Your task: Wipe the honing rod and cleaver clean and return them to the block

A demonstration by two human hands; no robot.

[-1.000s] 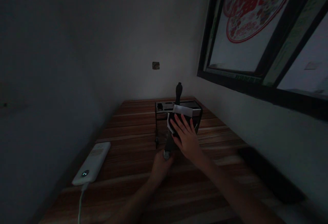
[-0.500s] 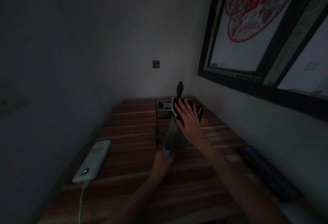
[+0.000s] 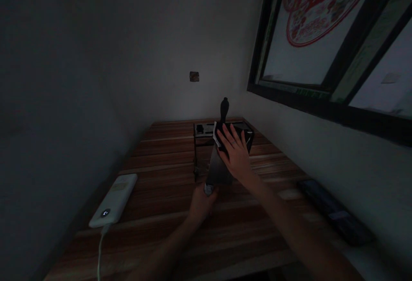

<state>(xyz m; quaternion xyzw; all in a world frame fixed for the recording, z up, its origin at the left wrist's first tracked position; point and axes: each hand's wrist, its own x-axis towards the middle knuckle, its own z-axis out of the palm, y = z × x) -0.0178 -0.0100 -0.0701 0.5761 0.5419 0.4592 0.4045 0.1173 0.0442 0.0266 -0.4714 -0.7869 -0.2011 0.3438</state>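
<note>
- Dim room: pale bare wall behind, dark-framed window on right with red decoration.
- Left hand closed around handle end of cleaver, presumably to steady it.
- Cleaver sits in front of slotted rack, blade pointing away; can't tell if they touch.
- Right hand flat, fingers extended and slightly apart, on dark cloth with white edge, over blade's far part; cloth probably keeps skin off metal. Thumb contact unclear.
- Black handle upright at rack, likely slotted for storage.
- Wood-grain tabletop: white power bank left, cable plugged in; dark phone right, both well apart from hands.
</note>
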